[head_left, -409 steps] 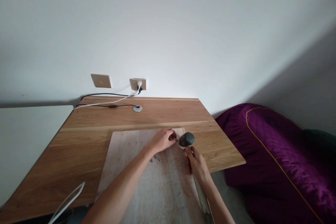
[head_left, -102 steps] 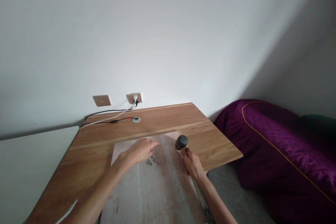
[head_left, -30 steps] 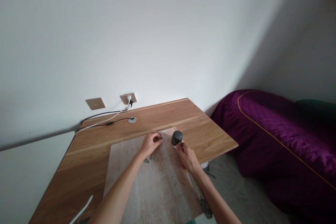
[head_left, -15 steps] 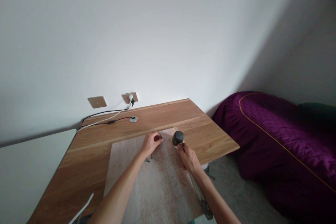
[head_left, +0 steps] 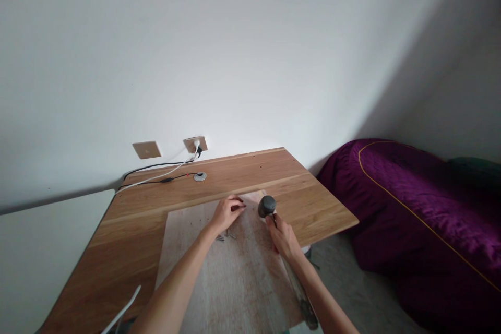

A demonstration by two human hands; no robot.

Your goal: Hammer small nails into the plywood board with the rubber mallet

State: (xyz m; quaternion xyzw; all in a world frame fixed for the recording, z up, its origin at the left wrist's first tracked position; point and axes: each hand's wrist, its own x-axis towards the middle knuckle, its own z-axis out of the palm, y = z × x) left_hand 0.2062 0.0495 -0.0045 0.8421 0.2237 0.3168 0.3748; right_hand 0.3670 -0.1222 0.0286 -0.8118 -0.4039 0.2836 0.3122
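My left hand rests on a pale plywood board near its far edge, fingers pinched together on something too small to name, likely a nail. My right hand grips the wooden handle of a hammer just below its dark round head. The head hovers a little right of the left fingertips. Several loose nails lie on the board just behind my left hand.
The board lies on a wooden desk against a white wall. A wall socket feeds black and white cables near a metal grommet. A purple bed cover lies at the right. A white cable loop shows lower left.
My left hand came back from reaching over the loose nails to a pinch at the board's far edge. In the last second both hands and the hammer barely moved.
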